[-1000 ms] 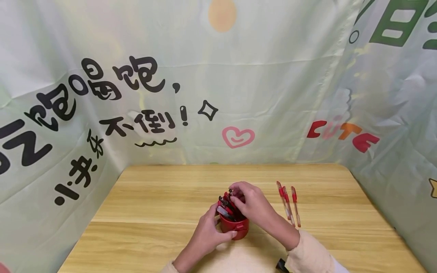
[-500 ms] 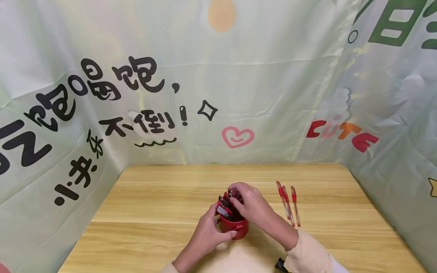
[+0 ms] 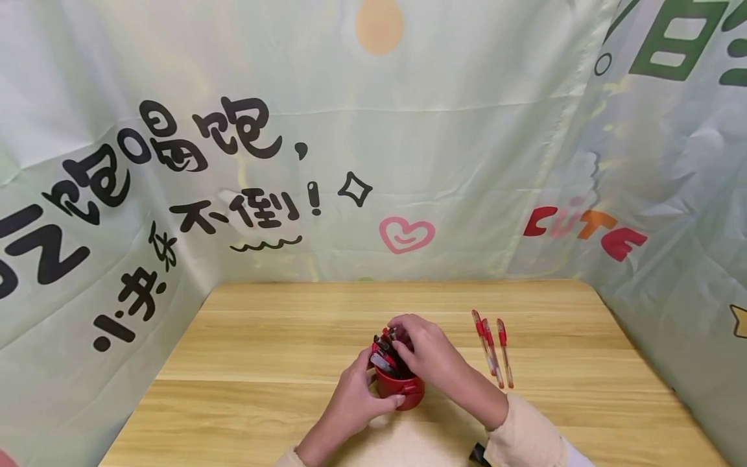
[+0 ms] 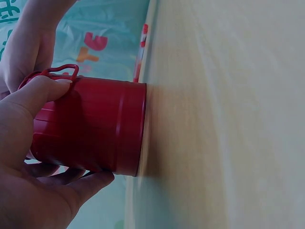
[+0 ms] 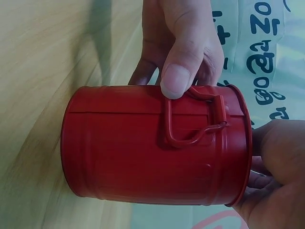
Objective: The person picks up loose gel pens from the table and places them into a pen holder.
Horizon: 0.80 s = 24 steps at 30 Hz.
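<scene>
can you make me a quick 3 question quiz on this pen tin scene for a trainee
1. True or false: the left hand grips the side of the red tin with its thumb near the wire handle.
2. How many red pens lie loose on the wooden table, to the right of the tin?
A. one
B. three
C. six
3. Fill in: the fingers of the right hand are at the ______ standing in the tin.

Key
1. True; both wrist views show the thumb pressed on the tin wall by the handle.
2. B; three lie side by side.
3. Pens; whether one is already pinched cannot be told.
</scene>
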Available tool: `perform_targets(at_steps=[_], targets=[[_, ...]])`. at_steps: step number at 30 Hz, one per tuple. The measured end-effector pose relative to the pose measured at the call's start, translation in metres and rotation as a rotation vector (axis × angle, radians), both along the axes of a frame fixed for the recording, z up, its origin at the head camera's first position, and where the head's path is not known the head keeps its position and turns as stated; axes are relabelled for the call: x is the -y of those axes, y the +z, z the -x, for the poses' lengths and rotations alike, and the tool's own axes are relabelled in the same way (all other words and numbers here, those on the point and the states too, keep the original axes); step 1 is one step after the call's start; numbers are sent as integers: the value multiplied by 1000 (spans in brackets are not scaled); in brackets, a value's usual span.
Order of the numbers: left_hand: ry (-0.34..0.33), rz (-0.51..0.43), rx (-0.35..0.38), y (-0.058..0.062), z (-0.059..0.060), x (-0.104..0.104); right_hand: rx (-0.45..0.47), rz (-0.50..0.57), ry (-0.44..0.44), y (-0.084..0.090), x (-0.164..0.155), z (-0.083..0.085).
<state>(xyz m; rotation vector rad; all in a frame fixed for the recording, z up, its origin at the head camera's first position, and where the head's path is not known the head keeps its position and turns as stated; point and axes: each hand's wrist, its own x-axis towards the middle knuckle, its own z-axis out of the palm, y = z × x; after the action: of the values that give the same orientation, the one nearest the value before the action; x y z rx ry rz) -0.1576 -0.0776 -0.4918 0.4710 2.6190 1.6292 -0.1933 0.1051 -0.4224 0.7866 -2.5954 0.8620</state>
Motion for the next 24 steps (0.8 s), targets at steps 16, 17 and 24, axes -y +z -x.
perform_targets(at_steps=[16, 17, 24], targets=[[2, -1, -15, -2, 1, -1, -16, -76, -21, 3, 3, -3], [1, -2, -15, -2, 1, -1, -23, -83, -22, 3, 3, -3], [-1, -2, -11, -1, 1, -1, -51, -131, -34, 6, 2, -5]])
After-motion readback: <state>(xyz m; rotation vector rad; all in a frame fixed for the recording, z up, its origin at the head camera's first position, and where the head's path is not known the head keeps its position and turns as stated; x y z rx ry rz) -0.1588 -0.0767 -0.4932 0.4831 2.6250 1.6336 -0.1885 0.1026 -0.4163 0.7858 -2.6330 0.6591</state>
